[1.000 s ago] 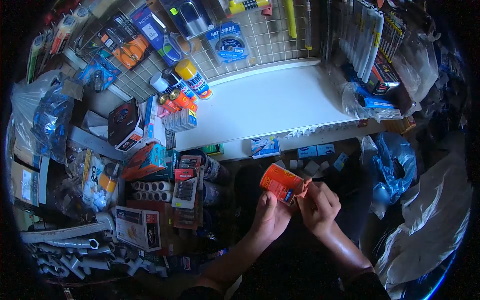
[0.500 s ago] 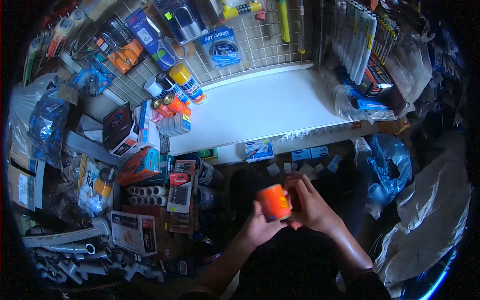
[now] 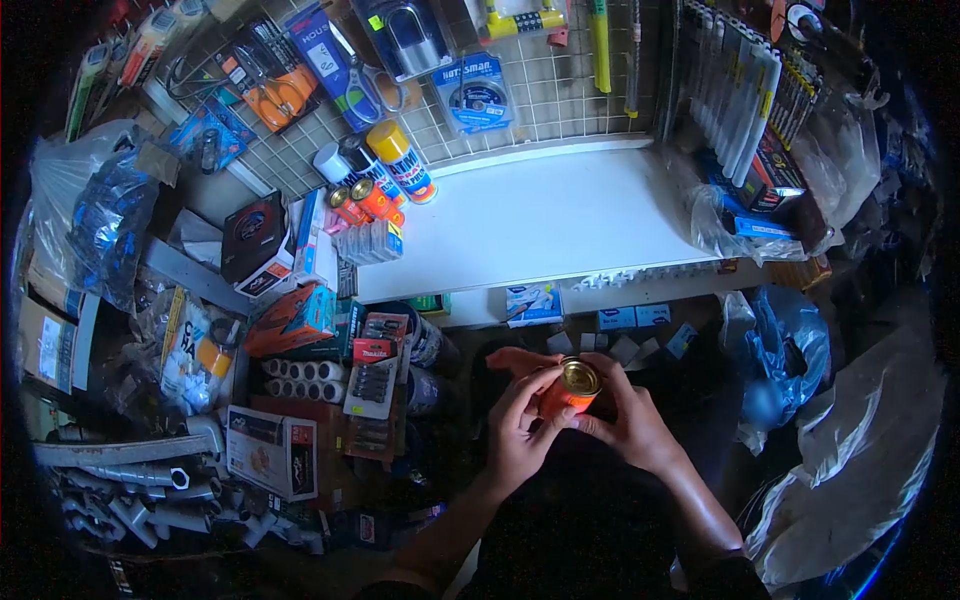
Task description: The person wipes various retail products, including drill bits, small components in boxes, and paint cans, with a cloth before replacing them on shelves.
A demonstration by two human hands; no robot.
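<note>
A small orange can (image 3: 572, 400) with a bare gold-coloured metal top stands nearly upright between my two hands. My left hand (image 3: 522, 425) wraps its near left side, thumb across the front. On the other side my right hand (image 3: 637, 425) grips it, with the thumb low on the front and the fingers behind the rim. A reddish-orange piece of soft-looking material (image 3: 520, 360) sticks out behind my left fingers. Similar orange cans (image 3: 372, 198) stand on the white shelf (image 3: 560, 220), beside taller spray cans (image 3: 403, 165).
Small clear packs (image 3: 368, 243) sit at the shelf's left end. Carded tools, including a padlock pack (image 3: 410, 38), hang on the wire grid. Boxes (image 3: 272, 450) and grey pipe fittings (image 3: 150, 515) crowd the left. A blue plastic bag (image 3: 785, 345) lies to the right.
The can has turned from tilted, side showing, to nearly upright with its metal top facing me. My right hand has closed onto it. The view has shifted slightly.
</note>
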